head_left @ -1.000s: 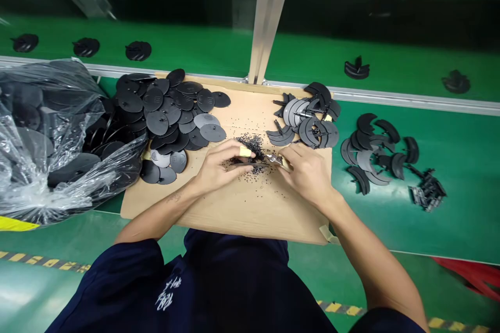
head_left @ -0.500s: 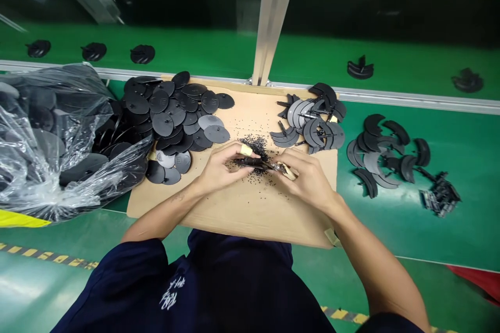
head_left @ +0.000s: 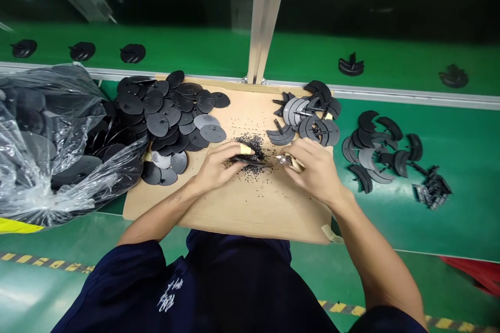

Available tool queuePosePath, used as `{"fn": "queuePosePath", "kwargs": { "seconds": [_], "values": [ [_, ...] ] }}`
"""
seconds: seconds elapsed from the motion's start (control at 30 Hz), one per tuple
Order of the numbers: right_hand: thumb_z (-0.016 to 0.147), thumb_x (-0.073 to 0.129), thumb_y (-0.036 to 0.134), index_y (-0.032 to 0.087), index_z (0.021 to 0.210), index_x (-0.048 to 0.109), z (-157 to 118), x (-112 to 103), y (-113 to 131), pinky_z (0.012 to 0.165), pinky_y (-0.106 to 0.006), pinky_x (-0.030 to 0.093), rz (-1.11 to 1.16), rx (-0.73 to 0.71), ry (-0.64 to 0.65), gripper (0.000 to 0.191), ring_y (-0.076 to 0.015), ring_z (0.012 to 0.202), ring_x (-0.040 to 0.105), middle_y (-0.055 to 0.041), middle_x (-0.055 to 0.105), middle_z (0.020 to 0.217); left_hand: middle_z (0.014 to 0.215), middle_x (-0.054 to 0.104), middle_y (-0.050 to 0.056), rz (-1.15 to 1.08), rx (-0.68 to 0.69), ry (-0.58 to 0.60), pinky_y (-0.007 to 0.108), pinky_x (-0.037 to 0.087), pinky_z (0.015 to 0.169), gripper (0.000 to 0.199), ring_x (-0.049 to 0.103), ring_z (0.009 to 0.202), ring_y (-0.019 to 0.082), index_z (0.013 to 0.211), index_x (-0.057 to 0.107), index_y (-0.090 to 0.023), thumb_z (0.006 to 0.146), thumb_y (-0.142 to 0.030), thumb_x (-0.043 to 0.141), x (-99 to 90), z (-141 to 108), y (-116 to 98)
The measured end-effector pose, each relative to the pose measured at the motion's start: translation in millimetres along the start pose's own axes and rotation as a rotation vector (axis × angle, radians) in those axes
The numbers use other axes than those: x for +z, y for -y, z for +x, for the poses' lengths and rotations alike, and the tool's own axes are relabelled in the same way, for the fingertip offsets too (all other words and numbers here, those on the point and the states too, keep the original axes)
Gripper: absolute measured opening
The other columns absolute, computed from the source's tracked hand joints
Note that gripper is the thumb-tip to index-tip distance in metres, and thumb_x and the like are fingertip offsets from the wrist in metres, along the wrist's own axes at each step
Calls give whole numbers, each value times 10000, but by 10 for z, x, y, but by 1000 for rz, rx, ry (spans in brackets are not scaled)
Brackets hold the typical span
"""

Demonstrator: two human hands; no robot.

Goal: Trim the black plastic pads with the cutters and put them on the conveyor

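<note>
My left hand, with yellowish tape around one finger, pinches a dark, thin black plastic part over the middle of the cardboard. The part is seen nearly edge-on, so its full outline is hidden. My right hand is closed around small hand nippers. Their metal jaws point left, a short gap away from the part. Beneath and behind the part lies a scatter of tiny black plastic bits.
Oval black discs are heaped at the left of the cardboard sheet, beside a clear plastic bag of more. Crescent-shaped black pieces lie on its right. Further right are more crescents and small black parts. A metal post rises behind.
My right hand has drawn the nippers away to the right, off the black part they were touching. My left hand still holds the part. The whole view has shifted slightly.
</note>
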State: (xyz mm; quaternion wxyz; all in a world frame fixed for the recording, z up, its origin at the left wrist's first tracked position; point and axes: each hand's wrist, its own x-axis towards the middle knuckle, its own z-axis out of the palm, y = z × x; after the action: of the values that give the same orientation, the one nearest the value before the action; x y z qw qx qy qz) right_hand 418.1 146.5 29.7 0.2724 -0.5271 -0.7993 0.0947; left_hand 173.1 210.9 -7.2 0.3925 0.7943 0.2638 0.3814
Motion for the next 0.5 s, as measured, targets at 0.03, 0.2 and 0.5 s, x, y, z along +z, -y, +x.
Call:
{"fn": "queuePosePath", "kwargs": {
  "seconds": [0.03,0.2,0.5],
  "values": [
    [932,510,159,216,920,639,1,32,-11,657,-334,373,-81,-6,-8,142,-196,728,498,-38,612,786,1041,760,69,-30,-17,0,310,592,889,218,710,974,159,1099,741,-183,910,-133,644,7,-1,-9],
    [919,468,87,198,915,640,29,208,48,639,-332,313,-263,-71,-27,204,-193,720,442,-42,589,764,1012,769,73,-130,-35,-4,281,596,856,181,725,942,154,1078,754,-175,906,-195,704,42,-18,-32],
    [1025,469,164,188,770,624,57,250,144,633,-330,283,-387,-93,-103,299,-173,675,388,-22,547,662,982,777,74,-120,26,-35,271,600,755,194,725,878,153,1094,769,-193,914,-187,696,49,-32,-34]
  ]
}}
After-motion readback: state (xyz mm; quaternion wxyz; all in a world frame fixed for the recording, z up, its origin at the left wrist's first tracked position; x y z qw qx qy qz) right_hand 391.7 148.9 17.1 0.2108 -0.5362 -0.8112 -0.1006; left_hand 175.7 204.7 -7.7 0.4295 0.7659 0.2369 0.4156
